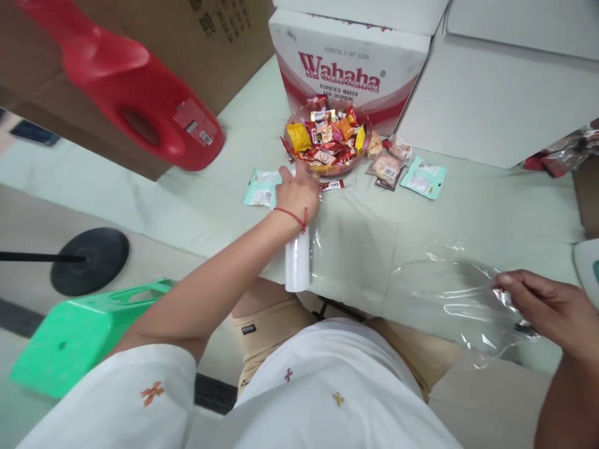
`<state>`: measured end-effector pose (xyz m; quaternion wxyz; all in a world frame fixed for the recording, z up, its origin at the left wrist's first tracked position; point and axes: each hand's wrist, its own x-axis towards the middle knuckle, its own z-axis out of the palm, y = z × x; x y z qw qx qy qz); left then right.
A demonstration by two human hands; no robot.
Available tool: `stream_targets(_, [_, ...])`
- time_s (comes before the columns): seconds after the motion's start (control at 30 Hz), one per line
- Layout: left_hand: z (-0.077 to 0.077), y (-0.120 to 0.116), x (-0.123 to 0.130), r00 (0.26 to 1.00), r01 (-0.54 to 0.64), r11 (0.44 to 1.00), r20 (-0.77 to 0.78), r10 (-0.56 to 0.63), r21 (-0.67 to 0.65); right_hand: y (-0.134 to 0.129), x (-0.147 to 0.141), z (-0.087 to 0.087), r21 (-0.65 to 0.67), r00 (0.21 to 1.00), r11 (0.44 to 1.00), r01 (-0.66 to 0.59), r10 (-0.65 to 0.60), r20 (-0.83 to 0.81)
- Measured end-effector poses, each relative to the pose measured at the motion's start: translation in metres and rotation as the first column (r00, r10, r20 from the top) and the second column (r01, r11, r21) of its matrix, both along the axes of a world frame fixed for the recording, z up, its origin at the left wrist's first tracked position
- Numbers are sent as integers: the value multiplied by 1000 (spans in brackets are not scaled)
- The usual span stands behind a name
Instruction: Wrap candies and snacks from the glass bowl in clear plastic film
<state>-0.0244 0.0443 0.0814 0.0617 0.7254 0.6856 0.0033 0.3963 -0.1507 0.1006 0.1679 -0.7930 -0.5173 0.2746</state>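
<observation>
A white roll of clear plastic film lies on the pale green tablecloth, pointing away from me. My left hand, a red string at its wrist, rests over the roll's far end with its fingers apart. At the right, my right hand pinches the edge of a clear plastic sheet, which stretches loosely across from the roll. Just beyond my left hand stands a glass bowl full of wrapped candies. A green packet lies left of my left hand.
Snack packets and another green packet lie right of the bowl. A Wahaha carton stands behind. On the left are a red jug, a brown box and a green stool below the table.
</observation>
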Motion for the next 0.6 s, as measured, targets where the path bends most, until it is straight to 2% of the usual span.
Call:
stream_targets(0.13, [-6,2,-23,993,1,999,-114,-6,-43,24,-8,-9,34,982,982,-186,186,-11])
stream_targets(0.2, [-14,5,-30,994,1,997,-105,-9,-83,36,-11,-12,52,972,970,-236,236,-7])
stream_targets(0.27, [-20,6,-33,999,12,998,-44,-15,-68,44,-13,-11,75,965,962,-261,263,-16])
stream_targets(0.37, [-21,3,-30,993,33,993,110,-45,117,51,-18,-3,121,934,929,-350,356,-35])
stream_targets(0.43, [-18,-6,-19,946,120,955,260,-192,270,54,-25,5,134,897,893,-430,439,-46])
stream_targets(0.47, [-16,-13,-10,881,209,921,346,-322,328,56,-29,10,138,876,872,-469,480,-54])
stream_targets(0.5, [-15,-20,1,764,337,868,432,-479,366,57,-34,14,142,853,850,-507,519,-62])
stream_targets(0.53, [-14,-27,14,608,455,796,514,-605,399,59,-39,18,150,831,829,-539,553,-67])
stream_targets(0.57, [-15,-34,29,454,536,729,583,-674,426,60,-44,21,159,810,808,-568,583,-71])
stream_targets(0.6, [-16,-40,44,336,585,679,630,-700,442,62,-49,24,167,788,787,-594,611,-75])
